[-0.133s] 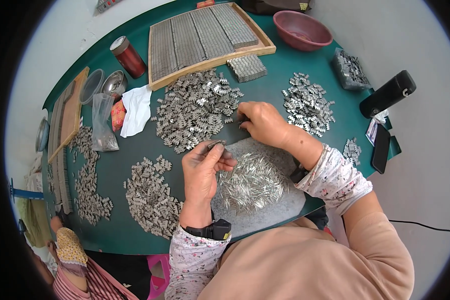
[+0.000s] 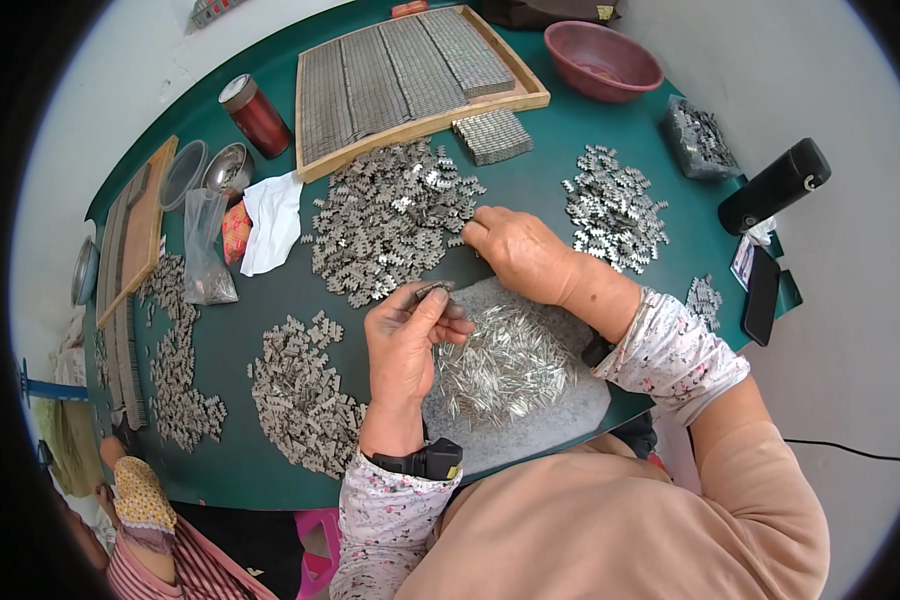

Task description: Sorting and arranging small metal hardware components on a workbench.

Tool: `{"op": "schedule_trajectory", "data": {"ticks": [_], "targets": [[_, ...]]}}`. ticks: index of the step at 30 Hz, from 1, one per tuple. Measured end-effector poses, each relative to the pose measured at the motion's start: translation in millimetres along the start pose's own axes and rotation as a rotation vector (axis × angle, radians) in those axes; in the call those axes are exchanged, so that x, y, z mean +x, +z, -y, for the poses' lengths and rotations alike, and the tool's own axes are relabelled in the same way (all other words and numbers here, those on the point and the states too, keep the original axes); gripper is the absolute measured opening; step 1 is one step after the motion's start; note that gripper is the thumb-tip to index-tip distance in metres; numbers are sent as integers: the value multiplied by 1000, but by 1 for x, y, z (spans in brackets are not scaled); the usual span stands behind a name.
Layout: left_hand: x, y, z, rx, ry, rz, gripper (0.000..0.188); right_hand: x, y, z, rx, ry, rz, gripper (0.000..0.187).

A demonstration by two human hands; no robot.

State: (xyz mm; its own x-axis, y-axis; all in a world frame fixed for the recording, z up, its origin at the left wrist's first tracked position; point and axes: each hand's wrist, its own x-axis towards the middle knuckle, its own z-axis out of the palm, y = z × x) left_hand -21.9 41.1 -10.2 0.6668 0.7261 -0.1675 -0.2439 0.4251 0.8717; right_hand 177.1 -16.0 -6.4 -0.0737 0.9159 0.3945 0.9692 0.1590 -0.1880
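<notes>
Between the thumb and fingers of my left hand is a small dark metal piece, pinched above the near edge of the central pile. My right hand is palm down at the right edge of that large pile of toothed metal pieces. Its fingers are curled together and their tips reach the outermost pieces; whether something is between them is hidden. Below both hands, a heap of thin shiny metal pins lies on a grey cloth-like mat.
More toothed pieces lie in piles at the right and near left. Behind stand a wooden tray of rows, a stacked block, a red bowl and a flask. A co-worker's arm shows lower left.
My right hand has shifted slightly left, its fingertips now at the edge of the central pile. My left hand keeps its place and its pinch.
</notes>
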Motion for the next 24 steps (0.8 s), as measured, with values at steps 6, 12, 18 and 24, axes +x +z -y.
{"op": "schedule_trajectory", "data": {"ticks": [6,12,18,24], "targets": [[-1,0,-1,4,-1,0,15,1,-8,-3,-129,-64,46,18],[-1,3,-1,37,2,-7,14,-11,-13,-6,-253,7,76,15],[-2,3,-3,47,0,-12,15,-16,-12,-4,-98,145,64,18],[-1,1,-1,14,-3,2,14,-16,-13,-9,-4,84,50,16]]}}
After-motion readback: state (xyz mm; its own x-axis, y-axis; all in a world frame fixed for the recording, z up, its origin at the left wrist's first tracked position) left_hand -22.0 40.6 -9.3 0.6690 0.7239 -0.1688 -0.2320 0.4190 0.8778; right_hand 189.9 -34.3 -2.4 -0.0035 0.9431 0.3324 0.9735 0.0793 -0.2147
